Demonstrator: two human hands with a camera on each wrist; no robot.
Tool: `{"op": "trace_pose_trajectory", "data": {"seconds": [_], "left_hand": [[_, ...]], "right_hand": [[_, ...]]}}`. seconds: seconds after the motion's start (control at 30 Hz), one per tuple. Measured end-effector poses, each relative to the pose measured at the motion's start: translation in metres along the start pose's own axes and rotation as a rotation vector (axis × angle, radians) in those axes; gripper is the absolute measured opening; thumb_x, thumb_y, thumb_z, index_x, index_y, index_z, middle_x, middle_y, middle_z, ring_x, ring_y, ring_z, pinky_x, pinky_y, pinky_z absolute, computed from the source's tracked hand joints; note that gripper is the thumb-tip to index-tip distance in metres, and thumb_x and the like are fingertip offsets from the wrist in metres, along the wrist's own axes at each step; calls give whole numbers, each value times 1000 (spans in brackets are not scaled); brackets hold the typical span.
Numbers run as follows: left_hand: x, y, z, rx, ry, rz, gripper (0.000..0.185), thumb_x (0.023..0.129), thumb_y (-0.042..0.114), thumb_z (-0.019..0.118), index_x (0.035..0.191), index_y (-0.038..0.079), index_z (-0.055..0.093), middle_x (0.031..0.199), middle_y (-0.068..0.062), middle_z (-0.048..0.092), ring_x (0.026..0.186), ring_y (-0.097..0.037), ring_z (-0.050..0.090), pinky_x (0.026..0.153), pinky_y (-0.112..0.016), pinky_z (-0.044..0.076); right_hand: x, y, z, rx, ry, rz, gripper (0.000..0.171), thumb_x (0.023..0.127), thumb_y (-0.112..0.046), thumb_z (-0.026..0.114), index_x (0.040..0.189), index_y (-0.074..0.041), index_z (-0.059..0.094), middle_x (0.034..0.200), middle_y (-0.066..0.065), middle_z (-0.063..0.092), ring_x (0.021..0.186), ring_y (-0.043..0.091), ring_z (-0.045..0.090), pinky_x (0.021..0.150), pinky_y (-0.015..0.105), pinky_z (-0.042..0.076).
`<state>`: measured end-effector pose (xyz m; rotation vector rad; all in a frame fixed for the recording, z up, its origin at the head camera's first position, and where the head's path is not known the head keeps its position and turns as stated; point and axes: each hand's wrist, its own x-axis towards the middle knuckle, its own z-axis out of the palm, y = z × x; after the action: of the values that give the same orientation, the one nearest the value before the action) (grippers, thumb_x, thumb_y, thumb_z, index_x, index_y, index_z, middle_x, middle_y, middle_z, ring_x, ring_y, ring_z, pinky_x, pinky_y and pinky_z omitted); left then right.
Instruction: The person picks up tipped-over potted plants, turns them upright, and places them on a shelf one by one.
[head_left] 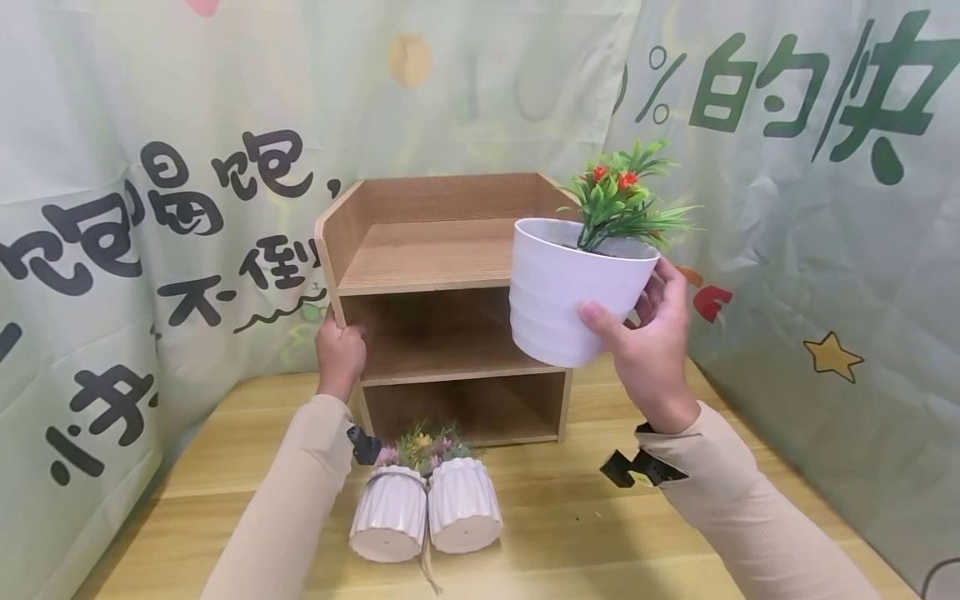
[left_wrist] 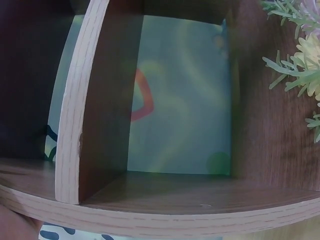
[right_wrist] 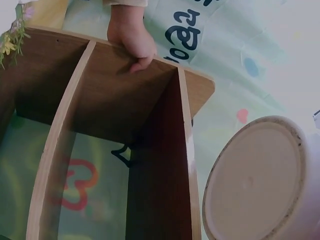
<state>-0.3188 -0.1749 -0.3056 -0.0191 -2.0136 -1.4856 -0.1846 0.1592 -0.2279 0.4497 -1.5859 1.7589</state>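
Note:
My right hand [head_left: 652, 346] holds a white flowerpot [head_left: 551, 292] up in front of the right side of a wooden shelf [head_left: 442, 254], thumb on the near wall and fingers behind. Green leaves and red flowers [head_left: 618, 187] rise from the pot, which is slightly tilted. In the right wrist view the pot's round base [right_wrist: 252, 182] faces the camera. My left hand [head_left: 340, 354] grips the left side panel of the shelf, its thumb on the inner face. The right wrist view shows that left hand [right_wrist: 131, 37] over the panel's edge.
Two small white ribbed pots [head_left: 387, 512] with flowers, tied with string, lie tipped before the shelf, bases toward me. The shelf has a railed top and two open-backed compartments. A wooden table [head_left: 555, 542] carries everything; printed cloth [head_left: 787, 250] hangs behind and at the sides.

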Motion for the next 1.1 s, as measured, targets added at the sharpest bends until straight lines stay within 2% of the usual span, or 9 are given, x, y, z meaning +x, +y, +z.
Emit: {"op": "trace_pose_trajectory", "data": {"seconds": [0.33, 0.63, 1.1], "left_hand": [[0, 1, -1, -4, 3, -3, 51, 81, 2, 51, 132, -1, 52, 128, -27, 56, 115, -37, 50, 105, -49, 34], [0, 1, 0, 4, 11, 7, 49, 81, 1, 50, 129, -2, 53, 122, -28, 57, 108, -37, 50, 100, -50, 37], [1, -1, 1, 3, 18, 19, 48, 80, 0, 50, 127, -3, 53, 121, -29, 58, 109, -37, 50, 101, -51, 37]], "right_hand": [[11, 2, 9, -48, 37, -57, 82, 72, -6, 77, 142, -7, 32, 130, 7, 50, 112, 26, 49, 89, 35, 45], [19, 8, 15, -102, 67, -109, 84, 72, -12, 79, 142, -7, 33, 126, 8, 52, 105, 23, 49, 80, 31, 45], [29, 13, 24, -95, 67, -159, 86, 71, -17, 82, 141, -8, 33, 130, 7, 50, 111, 24, 51, 90, 39, 45]]}}
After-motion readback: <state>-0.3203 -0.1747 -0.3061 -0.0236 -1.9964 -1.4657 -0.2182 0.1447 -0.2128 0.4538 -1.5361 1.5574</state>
